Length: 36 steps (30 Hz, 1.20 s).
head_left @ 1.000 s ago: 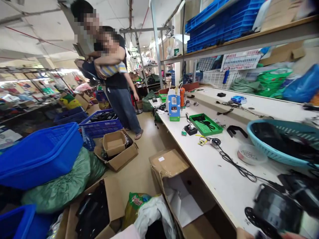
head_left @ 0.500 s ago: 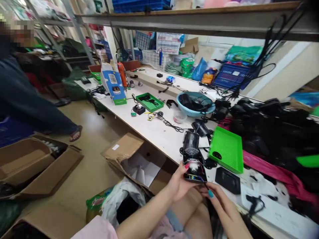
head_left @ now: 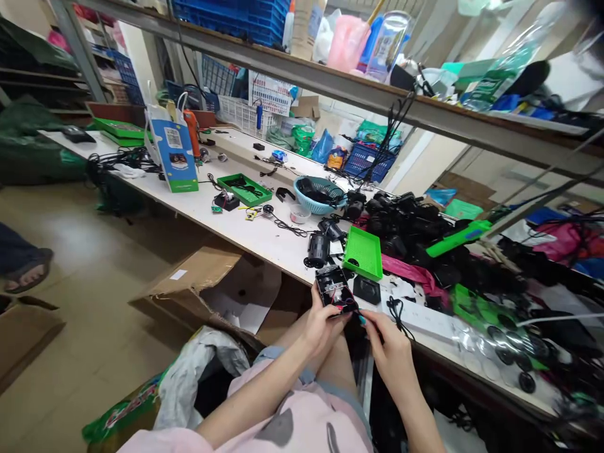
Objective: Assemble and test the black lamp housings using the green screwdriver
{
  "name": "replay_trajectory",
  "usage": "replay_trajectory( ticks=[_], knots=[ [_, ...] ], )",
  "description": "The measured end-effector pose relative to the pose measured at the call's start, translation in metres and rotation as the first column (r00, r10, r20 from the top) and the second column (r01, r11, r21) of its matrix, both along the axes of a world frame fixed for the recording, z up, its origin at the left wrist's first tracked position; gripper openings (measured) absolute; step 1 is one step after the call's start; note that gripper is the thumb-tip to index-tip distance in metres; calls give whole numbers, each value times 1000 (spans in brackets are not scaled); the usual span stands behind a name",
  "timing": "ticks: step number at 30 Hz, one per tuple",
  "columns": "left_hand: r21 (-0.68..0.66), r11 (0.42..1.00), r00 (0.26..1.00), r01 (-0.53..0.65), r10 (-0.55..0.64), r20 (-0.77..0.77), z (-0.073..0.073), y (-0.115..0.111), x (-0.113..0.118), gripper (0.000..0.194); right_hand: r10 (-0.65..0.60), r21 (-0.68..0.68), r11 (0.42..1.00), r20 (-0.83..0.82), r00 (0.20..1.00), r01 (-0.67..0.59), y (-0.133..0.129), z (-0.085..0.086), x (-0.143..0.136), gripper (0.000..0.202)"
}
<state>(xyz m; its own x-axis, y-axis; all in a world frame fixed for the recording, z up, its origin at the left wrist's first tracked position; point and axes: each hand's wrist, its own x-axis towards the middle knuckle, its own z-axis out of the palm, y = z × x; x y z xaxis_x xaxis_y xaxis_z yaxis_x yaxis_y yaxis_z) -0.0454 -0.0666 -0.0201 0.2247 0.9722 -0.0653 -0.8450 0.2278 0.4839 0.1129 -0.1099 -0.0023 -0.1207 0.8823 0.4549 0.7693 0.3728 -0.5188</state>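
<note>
Above my lap, at the bench edge, my left hand (head_left: 323, 322) grips an open black device housing (head_left: 336, 286) with wires and a metallic part inside. The fingers of my right hand (head_left: 383, 333) are pinched at the housing's lower right corner, on a dark cable. Just beyond the housing stands a black cylindrical part (head_left: 318, 249). A green tray (head_left: 363, 251) with a small round black piece in it lies to the right of that, and a flat black panel (head_left: 367, 290) is in front of the tray.
The white bench (head_left: 245, 233) carries a blue basket (head_left: 321, 196), a smaller green tray (head_left: 244, 190), a blue-and-white bag (head_left: 174, 154) and heaped black parts (head_left: 406, 220). A shelf (head_left: 302, 70) crosses above. Below are a cardboard box (head_left: 189, 277) and a person's foot (head_left: 28, 274).
The view has swung to the right, bringing more of the bench's right side into sight. The person at the left has mostly left the frame. Both hands remain at the housing.
</note>
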Motion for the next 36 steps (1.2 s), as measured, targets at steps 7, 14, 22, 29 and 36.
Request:
replay_trajectory(
  ticks=[7, 14, 22, 29, 36],
  knots=[
    [13, 1000, 1000, -28, 28, 8, 1, -7, 13, 73, -132, 62, 990, 95, 987, 126, -3, 11, 7, 26],
    [37, 999, 999, -26, 25, 37, 4, -8, 15, 79, -131, 21, 991, 70, 989, 129, 2, 16, 3, 23],
    [45, 999, 999, -27, 26, 22, 4, -7, 17, 75, -134, 36, 991, 53, 990, 132, 3, 18, 7, 25],
    [38, 999, 999, -35, 35, -7, 11, -11, 15, 70, -28, -39, 999, 54, 998, 30, 3, 16, 0, 24],
    [32, 999, 1000, -26, 27, -16, 12, -5, 19, 75, -64, -54, 997, -61, 996, 61, 7, 17, -6, 18]
  ],
)
